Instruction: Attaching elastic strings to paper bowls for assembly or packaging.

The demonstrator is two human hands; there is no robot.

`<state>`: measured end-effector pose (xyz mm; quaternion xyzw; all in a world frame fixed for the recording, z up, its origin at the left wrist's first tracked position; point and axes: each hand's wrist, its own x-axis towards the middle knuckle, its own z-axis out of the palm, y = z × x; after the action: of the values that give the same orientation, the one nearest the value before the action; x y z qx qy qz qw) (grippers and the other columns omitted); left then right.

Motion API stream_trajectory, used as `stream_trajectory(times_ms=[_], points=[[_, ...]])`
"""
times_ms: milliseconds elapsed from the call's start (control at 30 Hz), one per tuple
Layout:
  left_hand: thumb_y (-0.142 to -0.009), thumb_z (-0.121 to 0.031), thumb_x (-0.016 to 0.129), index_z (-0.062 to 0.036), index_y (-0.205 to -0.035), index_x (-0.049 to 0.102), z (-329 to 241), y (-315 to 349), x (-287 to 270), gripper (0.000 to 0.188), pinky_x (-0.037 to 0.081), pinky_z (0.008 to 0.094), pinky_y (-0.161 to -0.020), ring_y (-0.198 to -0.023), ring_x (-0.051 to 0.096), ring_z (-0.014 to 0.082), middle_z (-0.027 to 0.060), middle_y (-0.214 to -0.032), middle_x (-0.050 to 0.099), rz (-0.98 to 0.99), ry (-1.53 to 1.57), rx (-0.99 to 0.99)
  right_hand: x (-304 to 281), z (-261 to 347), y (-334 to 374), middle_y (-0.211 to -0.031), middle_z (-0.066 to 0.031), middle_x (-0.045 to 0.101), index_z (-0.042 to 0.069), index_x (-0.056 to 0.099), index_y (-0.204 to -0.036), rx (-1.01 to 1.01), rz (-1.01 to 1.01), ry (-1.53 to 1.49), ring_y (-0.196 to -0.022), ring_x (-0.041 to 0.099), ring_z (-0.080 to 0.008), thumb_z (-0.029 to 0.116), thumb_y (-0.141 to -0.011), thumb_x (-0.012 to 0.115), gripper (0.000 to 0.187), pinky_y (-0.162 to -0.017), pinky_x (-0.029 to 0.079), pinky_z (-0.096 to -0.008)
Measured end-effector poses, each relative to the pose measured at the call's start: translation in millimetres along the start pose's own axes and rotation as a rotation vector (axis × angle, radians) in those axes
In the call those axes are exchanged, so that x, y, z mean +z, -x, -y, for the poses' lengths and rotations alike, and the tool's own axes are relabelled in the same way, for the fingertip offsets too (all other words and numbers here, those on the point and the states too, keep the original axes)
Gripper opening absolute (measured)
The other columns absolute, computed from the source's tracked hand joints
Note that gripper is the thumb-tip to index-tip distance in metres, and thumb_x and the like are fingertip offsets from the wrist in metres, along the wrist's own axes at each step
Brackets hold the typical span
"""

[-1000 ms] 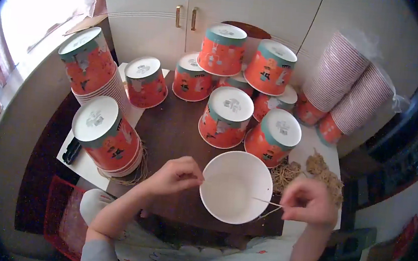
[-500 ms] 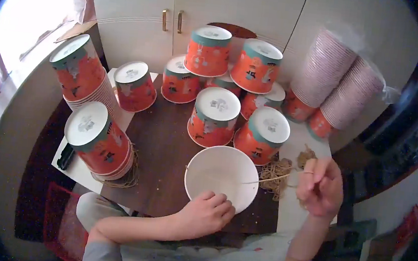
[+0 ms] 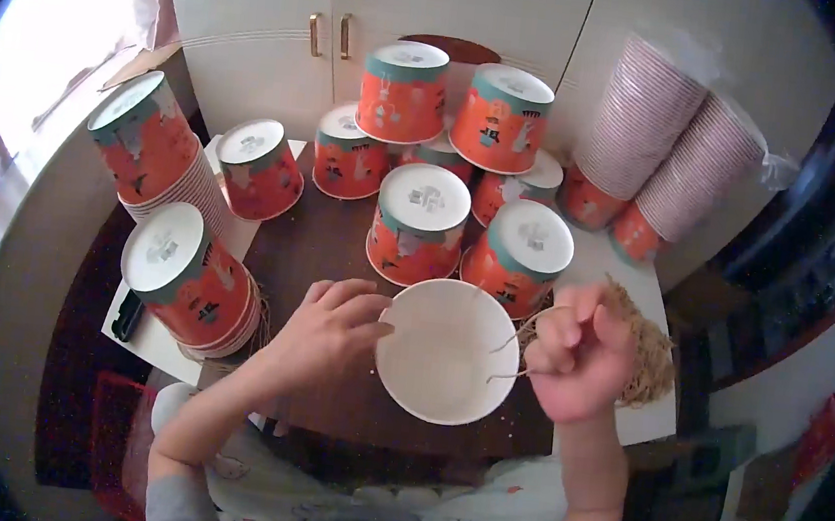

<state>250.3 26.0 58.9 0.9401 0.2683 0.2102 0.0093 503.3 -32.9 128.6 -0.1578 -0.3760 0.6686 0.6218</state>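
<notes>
A paper bucket stands mouth up at the near middle of the table, its plain white inside showing. My left hand is at its left rim with curled fingers, the fingertips on the edge; the thumb is hidden. Just right of the bucket, my right hand is closed on a thin tan string. Two strands of it run from my fingers to the bucket's right side. Behind my right hand lies a bundle of tan strings.
Upturned orange paper buckets stand behind, some piled two high. Nested stacks stand at the left and, in clear plastic, at the back right. A black tool lies at the left edge. Cupboard doors close off the back.
My left hand has moved from the bucket's near rim to its left rim. My right hand has come left and nearer the bucket, and the string is no longer stretched taut across it.
</notes>
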Motion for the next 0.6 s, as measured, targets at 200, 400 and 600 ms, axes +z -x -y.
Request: stream_trajectory(times_ms=[200,400,600], points=[[-0.075,-0.014,0.061,-0.0062,-0.094,0.059,-33.8,-16.6,0.7,0.021,0.044,0.0351,-0.076,-0.087,0.053,0.0269,0.0104,-0.089,0.056,-0.094,0.604,-0.118,-2.8,-18.6,-0.7,-0.063,0.0001,0.041,0.009,0.045,-0.071,0.015,-0.013,-0.172,-0.048,0.032,-0.0089,0.023,-0.081,0.054,0.019,-0.04,0.024,-0.022],[-0.075,-0.02,0.064,-0.0046,-0.098,0.059,-63.5,-34.0,19.0,0.028,0.043,0.0347,-0.078,-0.088,0.054,0.0264,0.0124,-0.093,0.058,0.054,0.923,-0.112,-2.2,-21.5,-0.1,-0.062,-0.0012,0.041,0.009,0.045,-0.071,0.022,-0.029,-0.166,-0.047,0.031,-0.0091,0.022,-0.081,0.052,0.018,-0.04,0.024,-0.0223],[-0.075,-0.014,0.062,-0.0045,-0.087,0.06,-66.7,-38.8,23.6,0.016,0.043,0.0335,-0.074,-0.082,0.054,0.0246,0.0098,-0.086,0.059,0.083,0.974,-0.184,-3.4,-18.5,2.2,-0.061,-0.0014,0.04,0.008,0.045,-0.071,0.027,-0.024,-0.182,-0.046,0.029,-0.0091,0.022,-0.082,0.051,0.018,-0.04,0.023,-0.0223]])
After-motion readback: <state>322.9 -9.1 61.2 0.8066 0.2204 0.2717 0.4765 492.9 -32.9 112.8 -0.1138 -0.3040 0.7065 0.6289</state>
